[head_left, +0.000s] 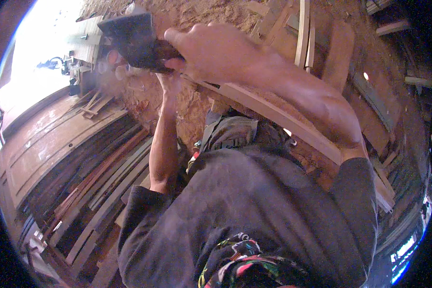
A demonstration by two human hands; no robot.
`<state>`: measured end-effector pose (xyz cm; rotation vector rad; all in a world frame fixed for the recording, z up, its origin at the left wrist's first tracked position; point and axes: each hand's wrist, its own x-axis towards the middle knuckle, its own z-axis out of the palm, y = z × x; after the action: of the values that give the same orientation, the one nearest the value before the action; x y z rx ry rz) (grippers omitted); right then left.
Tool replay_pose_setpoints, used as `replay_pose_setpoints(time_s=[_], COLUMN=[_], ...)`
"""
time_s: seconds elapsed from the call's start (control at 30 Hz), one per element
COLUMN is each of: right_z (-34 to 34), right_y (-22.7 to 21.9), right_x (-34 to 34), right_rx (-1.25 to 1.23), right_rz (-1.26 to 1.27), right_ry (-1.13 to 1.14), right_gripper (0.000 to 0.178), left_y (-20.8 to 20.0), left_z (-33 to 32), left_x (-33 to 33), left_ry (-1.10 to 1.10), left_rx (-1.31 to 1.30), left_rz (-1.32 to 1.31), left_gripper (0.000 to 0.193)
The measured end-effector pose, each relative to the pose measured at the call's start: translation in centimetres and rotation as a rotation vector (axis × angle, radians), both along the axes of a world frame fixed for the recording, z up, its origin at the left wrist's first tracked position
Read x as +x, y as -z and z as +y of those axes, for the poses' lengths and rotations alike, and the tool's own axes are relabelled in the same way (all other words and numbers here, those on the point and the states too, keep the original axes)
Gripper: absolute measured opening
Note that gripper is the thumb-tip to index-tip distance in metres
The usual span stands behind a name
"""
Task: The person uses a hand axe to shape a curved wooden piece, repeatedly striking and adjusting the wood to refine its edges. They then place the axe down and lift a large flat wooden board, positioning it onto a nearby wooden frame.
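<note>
A dark, flat-faced rectangular object (132, 41) is held out ahead of me at the upper left; its exact kind cannot be made out. My right hand (204, 50) reaches across from the right and is closed on the near right end of it. Below that end, my left hand (166, 80) comes up from underneath, its fingers mostly hidden behind the object and the right hand. A long pale wooden beam (283, 115) runs slantwise beneath my right forearm.
Sawdust-covered ground (197, 14) spreads ahead. Several long timber strips (105, 187) are stacked at the left beside a wooden panelled door (43, 139). Upright-looking pale strips (303, 33) and a wide brown board (338, 57) lie at the upper right. Small round containers (114, 57) stand beyond the dark object.
</note>
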<state>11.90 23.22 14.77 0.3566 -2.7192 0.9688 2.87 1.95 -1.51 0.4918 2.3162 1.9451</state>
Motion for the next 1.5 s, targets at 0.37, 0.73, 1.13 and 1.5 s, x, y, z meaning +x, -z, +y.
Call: replay_pose_setpoints(time_s=[0.37, 0.73, 1.13, 1.5], right_z=[-0.1, 3.1, 2.1, 0.0], right_y=[-1.7, -6.7, -10.0, -11.5], right_x=[-1.8, 0.5, -1.1, -0.5], right_rx=[-0.03, -0.423, -0.303, -0.267], right_rz=[-0.142, -0.129, -0.24, -0.106], right_ry=[-0.021, -0.072, -0.056, 0.104], right_gripper=[0.043, 0.036, 0.039, 0.035], left_y=[-1.4, -9.9, -7.8, -6.3], left_z=[-1.0, 0.0, -3.0, -2.6], left_x=[-1.9, -6.6, -8.9, -8.2], left_ry=[-0.069, -0.129, -0.039, -0.069], left_rx=[0.067, -0.092, -0.31, -0.381], left_rz=[0.029, 0.177, 0.046, 0.058], left_gripper=[0.005, 0.004, 0.015, 0.025])
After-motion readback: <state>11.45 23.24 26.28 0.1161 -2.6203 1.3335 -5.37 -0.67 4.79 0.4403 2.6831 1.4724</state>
